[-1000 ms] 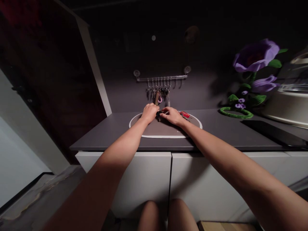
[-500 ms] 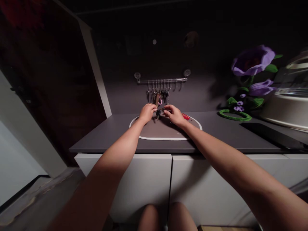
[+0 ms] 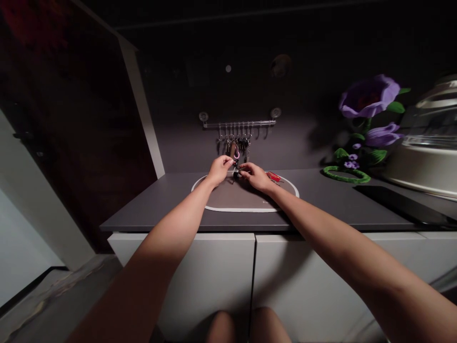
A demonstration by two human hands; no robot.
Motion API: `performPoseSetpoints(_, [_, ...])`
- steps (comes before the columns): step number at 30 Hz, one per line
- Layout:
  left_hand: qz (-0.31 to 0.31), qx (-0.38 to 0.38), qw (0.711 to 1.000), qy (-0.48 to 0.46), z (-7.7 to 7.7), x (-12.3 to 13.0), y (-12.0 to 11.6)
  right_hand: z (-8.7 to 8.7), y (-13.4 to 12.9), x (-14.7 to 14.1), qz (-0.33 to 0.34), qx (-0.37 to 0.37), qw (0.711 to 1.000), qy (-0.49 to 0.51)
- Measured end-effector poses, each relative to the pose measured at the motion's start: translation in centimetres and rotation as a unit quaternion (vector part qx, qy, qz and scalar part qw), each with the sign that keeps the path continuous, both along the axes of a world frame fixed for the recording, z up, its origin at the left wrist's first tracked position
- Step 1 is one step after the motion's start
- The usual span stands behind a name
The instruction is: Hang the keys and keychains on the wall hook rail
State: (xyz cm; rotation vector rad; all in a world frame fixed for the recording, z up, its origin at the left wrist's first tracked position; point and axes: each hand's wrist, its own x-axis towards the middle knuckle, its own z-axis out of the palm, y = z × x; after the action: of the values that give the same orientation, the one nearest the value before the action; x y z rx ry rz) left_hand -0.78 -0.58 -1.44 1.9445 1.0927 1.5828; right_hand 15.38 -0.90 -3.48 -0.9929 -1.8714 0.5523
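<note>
A small bunch of keys with a dark fob (image 3: pixel 235 175) hangs above the oval brown mat (image 3: pixel 228 201). My left hand (image 3: pixel 220 170) pinches the top of the bunch between thumb and fingertips. From the other side, the thumb and fingers of my right hand (image 3: pixel 256 176) close on the bunch; exactly which part they grip is too small to tell. Beyond my right hand, a red object (image 3: pixel 273 176) that looks like a folding pocket knife lies on the mat.
Several key sets (image 3: pixel 243 143) and a pink carabiner (image 3: pixel 236 153) hang from a clear hook rail (image 3: pixel 239 124) on the wall. To the right stand purple fabric flowers (image 3: pixel 369 96), a dark flat slab (image 3: pixel 396 206) and a cream appliance (image 3: pixel 424 166).
My right hand has moved left, and its fingers now meet at the keys. My left hand stays at the top of the bunch. The view has shifted slightly.
</note>
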Motion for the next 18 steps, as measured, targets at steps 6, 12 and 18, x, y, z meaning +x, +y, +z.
performPoseSetpoints(6, [-0.026, -0.025, 0.996, -0.079, -0.3, 0.2, 0.4, 0.0, 0.2, 0.1, 0.015, 0.033, 0.999, 0.002])
performPoseSetpoints(12, [-0.04, -0.012, 0.999, -0.032, -0.2, 0.6, -0.2, 0.4, 0.0, -0.1, 0.024, 0.032, 0.996, 0.08])
performPoseSetpoints(18, [-0.016, 0.02, 0.998, 0.058, 0.4, 0.8, -1.2, 0.6, -0.6, -0.2, 0.056, 0.017, 0.993, 0.107])
